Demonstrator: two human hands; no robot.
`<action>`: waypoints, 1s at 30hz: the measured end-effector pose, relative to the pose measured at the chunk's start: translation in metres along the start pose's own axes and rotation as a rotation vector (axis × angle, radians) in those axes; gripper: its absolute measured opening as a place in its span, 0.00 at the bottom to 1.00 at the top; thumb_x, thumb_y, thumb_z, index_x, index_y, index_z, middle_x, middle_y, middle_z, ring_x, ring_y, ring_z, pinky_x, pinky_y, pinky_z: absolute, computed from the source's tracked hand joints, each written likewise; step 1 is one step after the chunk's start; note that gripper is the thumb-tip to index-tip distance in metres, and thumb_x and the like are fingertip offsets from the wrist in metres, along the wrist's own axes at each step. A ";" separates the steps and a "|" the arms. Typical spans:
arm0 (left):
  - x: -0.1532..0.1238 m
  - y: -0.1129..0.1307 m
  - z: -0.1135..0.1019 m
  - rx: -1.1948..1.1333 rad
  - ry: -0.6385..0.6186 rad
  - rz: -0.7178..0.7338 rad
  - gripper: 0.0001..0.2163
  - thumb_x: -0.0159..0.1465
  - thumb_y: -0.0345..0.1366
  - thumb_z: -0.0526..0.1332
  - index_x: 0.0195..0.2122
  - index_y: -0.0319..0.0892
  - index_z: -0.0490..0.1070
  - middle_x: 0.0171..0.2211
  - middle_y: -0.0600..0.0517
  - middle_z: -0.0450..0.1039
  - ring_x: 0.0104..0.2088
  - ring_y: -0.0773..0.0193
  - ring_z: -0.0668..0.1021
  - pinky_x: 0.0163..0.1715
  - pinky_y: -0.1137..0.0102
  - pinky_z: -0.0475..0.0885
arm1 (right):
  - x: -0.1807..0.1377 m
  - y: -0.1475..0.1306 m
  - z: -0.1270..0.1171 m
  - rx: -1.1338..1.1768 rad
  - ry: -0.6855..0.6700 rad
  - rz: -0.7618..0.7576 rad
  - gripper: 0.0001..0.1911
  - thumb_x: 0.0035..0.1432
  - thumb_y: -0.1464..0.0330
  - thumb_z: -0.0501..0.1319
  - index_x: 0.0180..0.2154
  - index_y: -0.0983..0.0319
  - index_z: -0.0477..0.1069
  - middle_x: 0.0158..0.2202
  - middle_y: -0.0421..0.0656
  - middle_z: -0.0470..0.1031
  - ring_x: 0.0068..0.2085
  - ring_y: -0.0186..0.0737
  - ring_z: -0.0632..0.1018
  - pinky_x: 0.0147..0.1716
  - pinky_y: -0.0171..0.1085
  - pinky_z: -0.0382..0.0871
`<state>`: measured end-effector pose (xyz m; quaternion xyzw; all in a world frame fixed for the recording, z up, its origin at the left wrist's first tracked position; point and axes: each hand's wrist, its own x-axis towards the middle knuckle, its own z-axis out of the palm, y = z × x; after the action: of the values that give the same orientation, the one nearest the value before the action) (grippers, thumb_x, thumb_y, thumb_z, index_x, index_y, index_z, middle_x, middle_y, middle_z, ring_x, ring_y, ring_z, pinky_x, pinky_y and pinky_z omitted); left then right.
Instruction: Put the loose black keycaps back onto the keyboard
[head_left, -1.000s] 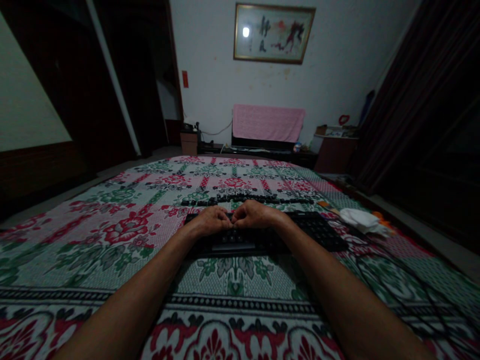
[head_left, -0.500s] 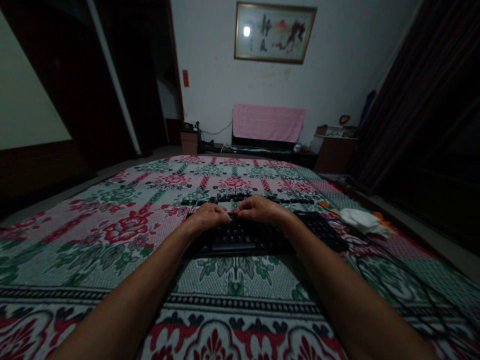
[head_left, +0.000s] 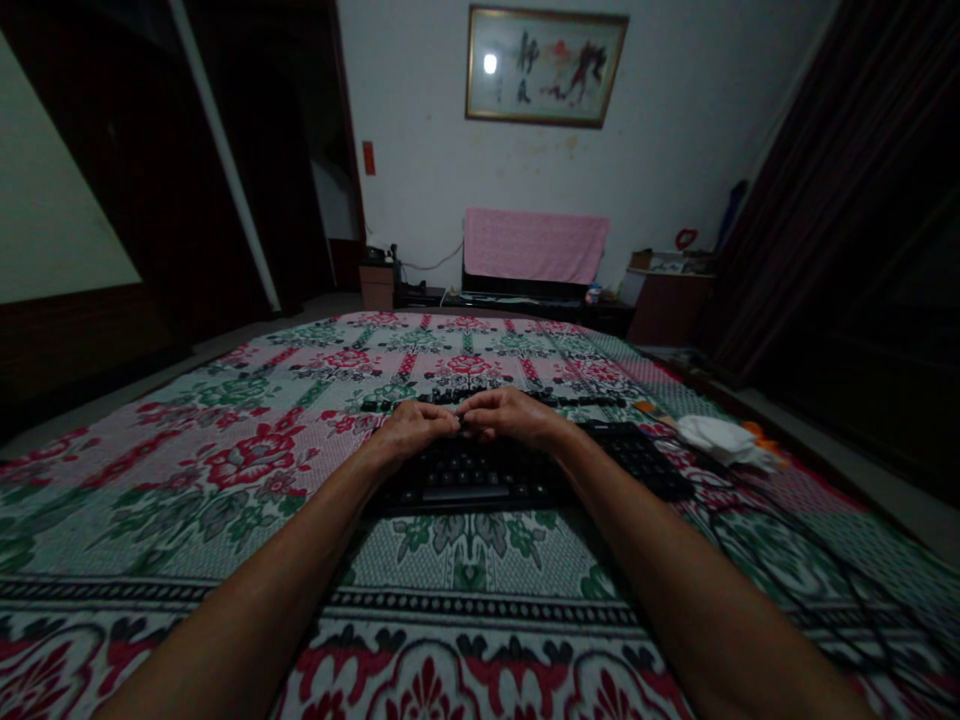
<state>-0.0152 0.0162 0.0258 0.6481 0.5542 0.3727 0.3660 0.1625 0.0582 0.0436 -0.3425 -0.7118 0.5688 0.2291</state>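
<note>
A black keyboard (head_left: pixel 525 470) lies on a flowered bedspread (head_left: pixel 247 460) in front of me. My left hand (head_left: pixel 409 428) and my right hand (head_left: pixel 510 415) meet above the keyboard's far edge, fingers curled and pinched together at their tips. What they pinch is too small and dark to name. Just beyond the hands a row of dark loose keycaps (head_left: pixel 487 398) runs across the bedspread.
A white cloth (head_left: pixel 724 438) and small orange objects lie right of the keyboard. A dark cable (head_left: pixel 817 560) trails over the bedspread at right. Against the far wall stand a pink-covered cabinet (head_left: pixel 536 245) and a small table (head_left: pixel 671 290). A framed picture (head_left: pixel 544 65) hangs above.
Both hands have shifted a little away from me, from the middle of the keyboard to its far edge, and stay pinched together.
</note>
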 end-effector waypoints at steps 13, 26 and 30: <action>-0.003 0.005 -0.003 0.107 0.030 -0.104 0.19 0.46 0.50 0.60 0.28 0.38 0.77 0.19 0.54 0.69 0.21 0.68 0.67 0.22 0.73 0.58 | 0.001 0.001 -0.003 -0.090 -0.079 -0.056 0.12 0.47 0.69 0.61 0.37 0.63 0.73 0.28 0.39 0.73 0.27 0.28 0.69 0.26 0.29 0.61; -0.002 0.003 -0.002 0.081 -0.004 -0.084 0.17 0.44 0.46 0.62 0.28 0.38 0.77 0.19 0.55 0.70 0.22 0.68 0.68 0.23 0.74 0.58 | 0.003 0.003 -0.001 -0.112 -0.017 -0.105 0.10 0.43 0.70 0.62 0.32 0.64 0.73 0.24 0.37 0.71 0.24 0.27 0.67 0.24 0.29 0.60; -0.002 0.001 -0.003 0.067 -0.022 -0.065 0.17 0.44 0.47 0.62 0.27 0.38 0.76 0.18 0.55 0.69 0.21 0.69 0.67 0.22 0.74 0.57 | 0.004 0.001 0.001 -0.140 0.001 -0.136 0.09 0.43 0.70 0.62 0.31 0.64 0.73 0.24 0.37 0.72 0.24 0.27 0.67 0.23 0.28 0.60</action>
<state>-0.0174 0.0145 0.0283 0.6458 0.5830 0.3346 0.3620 0.1594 0.0602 0.0424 -0.3086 -0.7713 0.5007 0.2432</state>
